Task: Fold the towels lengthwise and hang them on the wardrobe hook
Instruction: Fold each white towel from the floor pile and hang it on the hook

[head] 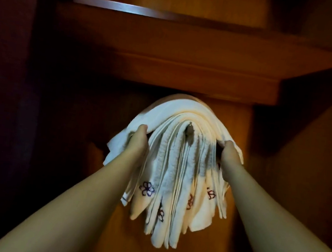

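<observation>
A thick bunch of white towels (172, 169) is draped over the metal hook (190, 127) on the wardrobe panel (219, 240), just below the shelf edge (167, 77). The left side is gripped by the left hand (138, 141), fingers curled round the outer layers. The right side is clamped by the right hand (229, 154) the same way.

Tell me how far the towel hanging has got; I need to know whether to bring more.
Done: several folded white towels already drape over the metal hook on the wooden wardrobe panel. In hand: the left hand and right hand grip the outermost towel arched over the stack. Left: letting go of it. Any towels still waiting are out of view.
</observation>
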The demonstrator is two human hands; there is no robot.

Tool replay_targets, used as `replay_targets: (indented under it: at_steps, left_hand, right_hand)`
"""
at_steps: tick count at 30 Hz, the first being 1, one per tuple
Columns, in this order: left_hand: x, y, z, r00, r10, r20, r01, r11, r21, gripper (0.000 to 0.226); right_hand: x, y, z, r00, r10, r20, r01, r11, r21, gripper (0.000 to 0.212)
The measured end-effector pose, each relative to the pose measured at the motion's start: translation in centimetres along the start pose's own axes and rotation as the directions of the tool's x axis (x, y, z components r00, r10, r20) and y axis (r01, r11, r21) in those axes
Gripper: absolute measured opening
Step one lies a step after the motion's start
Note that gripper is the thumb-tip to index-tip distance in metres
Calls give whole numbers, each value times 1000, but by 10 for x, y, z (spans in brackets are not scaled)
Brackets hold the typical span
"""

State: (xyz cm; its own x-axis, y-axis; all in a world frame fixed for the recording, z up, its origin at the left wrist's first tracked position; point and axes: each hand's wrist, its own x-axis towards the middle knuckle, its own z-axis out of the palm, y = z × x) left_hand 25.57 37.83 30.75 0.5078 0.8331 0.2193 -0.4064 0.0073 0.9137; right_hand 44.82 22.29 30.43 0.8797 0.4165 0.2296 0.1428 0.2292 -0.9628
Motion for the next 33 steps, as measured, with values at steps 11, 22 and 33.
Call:
replay_targets:
  at_steps: [11, 22, 33]
  left_hand:
    - [-45, -55, -74, 925, -290, -246, 285, 957, -57, 42]
    - [-107, -51, -93, 972, -224, -78, 237, 911, 338, 48]
    - [-254, -112, -121, 910, -122, 397, -288, 502, 815, 53]
  right_hand:
    - [3, 48, -70, 918, 389, -72, -392, 868, -306, 55]
    - [-89, 54, -74, 996, 60, 65, -12, 822, -569, 27]
    - [-338, 91, -113, 968, -65, 244, 251, 358, -899, 51]
